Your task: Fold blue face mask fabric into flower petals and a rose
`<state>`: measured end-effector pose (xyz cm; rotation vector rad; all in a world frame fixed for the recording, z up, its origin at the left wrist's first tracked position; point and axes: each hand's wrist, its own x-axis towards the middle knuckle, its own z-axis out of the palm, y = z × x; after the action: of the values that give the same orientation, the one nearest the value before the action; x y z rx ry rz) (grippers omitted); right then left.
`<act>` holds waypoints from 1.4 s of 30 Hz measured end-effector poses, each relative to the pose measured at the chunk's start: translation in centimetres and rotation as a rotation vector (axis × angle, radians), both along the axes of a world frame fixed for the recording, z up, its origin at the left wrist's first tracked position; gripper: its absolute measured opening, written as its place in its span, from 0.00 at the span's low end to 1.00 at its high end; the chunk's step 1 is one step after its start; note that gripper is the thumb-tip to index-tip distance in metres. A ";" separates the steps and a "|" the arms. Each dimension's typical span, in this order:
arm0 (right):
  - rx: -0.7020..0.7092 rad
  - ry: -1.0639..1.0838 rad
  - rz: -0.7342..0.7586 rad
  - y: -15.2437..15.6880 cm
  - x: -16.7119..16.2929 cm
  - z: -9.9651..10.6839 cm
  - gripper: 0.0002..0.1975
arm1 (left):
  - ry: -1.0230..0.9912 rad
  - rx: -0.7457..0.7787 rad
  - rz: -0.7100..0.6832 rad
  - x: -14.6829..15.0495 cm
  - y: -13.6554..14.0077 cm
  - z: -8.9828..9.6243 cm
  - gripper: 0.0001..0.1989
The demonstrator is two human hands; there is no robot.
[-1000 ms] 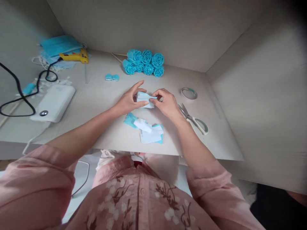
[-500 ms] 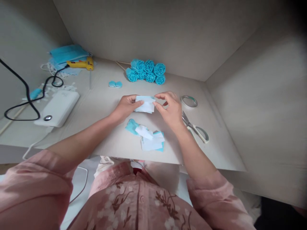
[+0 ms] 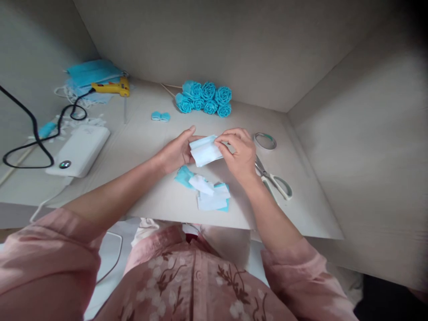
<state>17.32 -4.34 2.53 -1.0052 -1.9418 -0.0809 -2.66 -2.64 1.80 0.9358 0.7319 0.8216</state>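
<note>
A folded piece of pale blue and white mask fabric (image 3: 206, 151) is up in front of me, above the table. My right hand (image 3: 239, 151) pinches its upper right edge between thumb and fingers. At its other end, my left hand (image 3: 177, 151) is open, thumb lifted clear and fingers behind the fabric, partly hidden. Just below lie a crumpled blue scrap (image 3: 183, 177), a white scrap (image 3: 201, 183) and a small stack of cut pieces (image 3: 214, 198). Beside my right wrist are scissors (image 3: 274, 180), with a roll of tape (image 3: 265, 141) behind them.
Blue fabric roses (image 3: 207, 99) on sticks lie at the back, near a small blue bow-shaped piece (image 3: 161, 117). At the left are a yellow glue gun (image 3: 112, 87), blue face masks (image 3: 93, 73), a white power bank (image 3: 80, 149) and a black cable (image 3: 36, 133). Walls enclose the table.
My left thumb has lifted off the fabric and its hand has opened. The fabric has tilted, its left end now lower, while my right hand has taken a pinch at its right edge.
</note>
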 end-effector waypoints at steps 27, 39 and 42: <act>-0.100 -0.003 0.157 -0.5 0.1 1.1 0.06 | 0.302 0.420 0.270 0.1 -0.8 0.3 0.20; -0.210 0.109 0.011 -0.2 0.2 0.2 0.08 | 0.327 0.461 0.210 0.4 -1.2 0.6 0.18; -0.220 0.099 -0.002 -0.1 0.2 0.2 0.08 | 0.336 0.471 0.214 0.4 -1.2 0.4 0.17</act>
<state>17.52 -4.46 2.70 -1.1327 -1.8875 0.1821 -2.29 -3.84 2.24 1.4590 0.9611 1.0647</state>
